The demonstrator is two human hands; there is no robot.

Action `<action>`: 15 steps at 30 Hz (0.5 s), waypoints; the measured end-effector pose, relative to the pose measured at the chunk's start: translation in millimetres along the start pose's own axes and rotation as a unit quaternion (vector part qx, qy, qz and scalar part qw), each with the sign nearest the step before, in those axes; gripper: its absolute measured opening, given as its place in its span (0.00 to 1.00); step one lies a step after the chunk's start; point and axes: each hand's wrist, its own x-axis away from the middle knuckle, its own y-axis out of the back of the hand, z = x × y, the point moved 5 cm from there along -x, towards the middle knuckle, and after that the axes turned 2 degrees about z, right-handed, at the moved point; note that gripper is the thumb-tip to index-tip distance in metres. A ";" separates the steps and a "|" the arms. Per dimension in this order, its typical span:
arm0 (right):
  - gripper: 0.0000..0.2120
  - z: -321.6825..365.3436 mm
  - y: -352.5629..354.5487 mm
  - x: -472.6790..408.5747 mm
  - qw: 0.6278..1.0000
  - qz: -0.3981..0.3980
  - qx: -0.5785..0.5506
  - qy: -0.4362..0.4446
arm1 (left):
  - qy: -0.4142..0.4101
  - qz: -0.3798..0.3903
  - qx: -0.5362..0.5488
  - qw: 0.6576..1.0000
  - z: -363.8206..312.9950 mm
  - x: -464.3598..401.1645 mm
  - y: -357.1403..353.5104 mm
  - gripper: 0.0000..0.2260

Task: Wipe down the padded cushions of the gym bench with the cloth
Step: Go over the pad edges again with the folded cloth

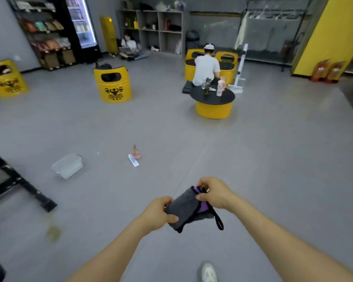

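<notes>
I hold a folded grey cloth (184, 208) with a purple inner side and black trim in front of me, above the grey floor. My left hand (158, 213) grips its near left end, thumb on top. At the cloth's far right corner, my right hand (214, 192) pinches it; a black loop hangs below that hand. A black metal frame (19, 180), perhaps the gym bench's base, shows at the left edge. No padded cushion is plainly visible.
A clear plastic box (67, 165), a red spray bottle (136, 152) and a white tube (133, 160) lie on the floor ahead. Further off stand yellow drum seats (112, 86), a round black-topped table (212, 98) and a seated person (206, 68). My shoe (209, 272) shows below.
</notes>
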 end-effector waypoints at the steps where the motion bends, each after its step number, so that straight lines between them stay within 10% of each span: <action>1: 0.05 10.2 0.1 -28.9 1.000 0.019 0.005 0.018 | 0.015 -0.021 0.011 1.000 6.5 -13.2 17.0 0.08; 15: 0.04 194.3 -20.7 -364.6 0.972 0.174 0.069 0.141 | 0.221 -0.363 0.195 0.884 115.6 -99.8 245.4 0.07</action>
